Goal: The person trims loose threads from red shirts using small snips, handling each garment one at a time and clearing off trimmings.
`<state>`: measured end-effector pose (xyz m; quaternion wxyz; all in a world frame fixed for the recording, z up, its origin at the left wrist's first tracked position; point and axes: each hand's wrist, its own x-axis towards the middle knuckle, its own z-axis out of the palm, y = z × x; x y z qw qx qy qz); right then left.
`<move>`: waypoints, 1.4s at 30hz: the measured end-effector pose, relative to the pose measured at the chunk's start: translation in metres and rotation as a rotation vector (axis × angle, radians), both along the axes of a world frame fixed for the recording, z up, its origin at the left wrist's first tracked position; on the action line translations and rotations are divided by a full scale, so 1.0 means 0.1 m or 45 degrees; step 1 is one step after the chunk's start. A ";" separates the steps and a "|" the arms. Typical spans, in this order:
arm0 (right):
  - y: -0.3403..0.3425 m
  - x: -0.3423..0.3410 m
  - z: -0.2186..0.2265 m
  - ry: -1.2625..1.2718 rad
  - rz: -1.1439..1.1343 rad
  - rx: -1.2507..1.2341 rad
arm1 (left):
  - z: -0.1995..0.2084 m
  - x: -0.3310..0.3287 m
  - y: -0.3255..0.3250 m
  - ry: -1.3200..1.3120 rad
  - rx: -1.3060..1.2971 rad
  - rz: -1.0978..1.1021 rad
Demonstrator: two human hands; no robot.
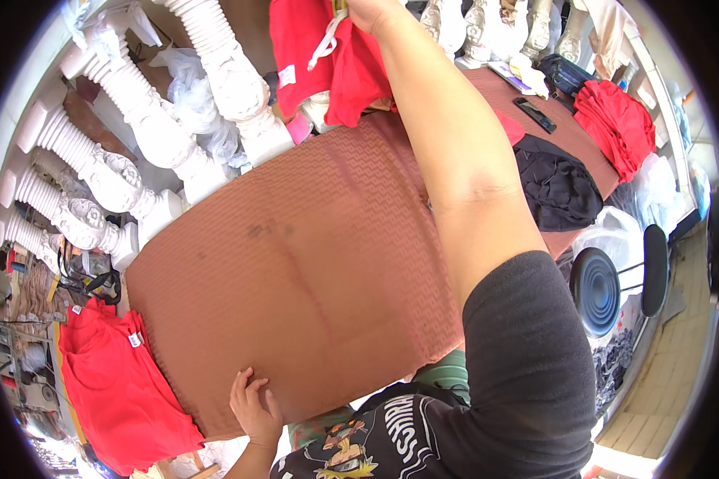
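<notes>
My right arm stretches across the padded brown table to its far side. At the top edge of the view, my right hand (369,12) is closed at the top of a red garment (303,56), its fingers partly cut off by the picture's rim. The garment hangs down with a white drawstring (327,40) and a small white label. My left hand (257,409) rests at the table's near edge, fingers apart and slightly bent, holding nothing. Left of it, a pile of red garments (120,383) lies over the table's left end.
White carved balusters (148,132) line the far side. A black cloth (555,188), a phone (535,115) and a red cloth bundle (615,124) lie on the table's right part. A round black stool seat (593,291) stands at the right. The brown table cover (295,263) has dark stains.
</notes>
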<state>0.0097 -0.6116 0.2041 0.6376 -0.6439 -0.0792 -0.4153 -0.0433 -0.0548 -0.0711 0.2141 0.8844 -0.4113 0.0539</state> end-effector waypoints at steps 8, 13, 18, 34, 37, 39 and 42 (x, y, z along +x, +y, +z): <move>1.77 0.21 0.36 -0.286 0.546 -0.369 | -0.02 0.00 0.08 -0.048 -0.039 0.001; 2.01 -0.12 -0.45 0.645 0.536 -0.757 | 0.02 -0.02 0.08 -0.014 -0.040 -0.010; 1.72 -0.48 -1.18 1.072 0.668 -0.857 | -0.10 0.02 0.05 0.002 -0.061 -0.043; -1.20 -1.78 -2.75 2.038 -1.106 -1.057 | -0.08 0.03 -0.03 0.019 0.022 -0.011; -1.02 -1.50 -2.67 2.225 -0.962 -1.012 | 0.01 -0.04 0.10 0.003 0.069 0.074; -1.20 -1.58 -2.51 2.317 -0.788 -1.072 | 0.01 -0.04 0.06 0.010 0.065 0.070; -1.78 -1.67 -2.24 2.364 -0.497 -1.719 | -0.02 -0.01 0.01 0.016 0.077 0.043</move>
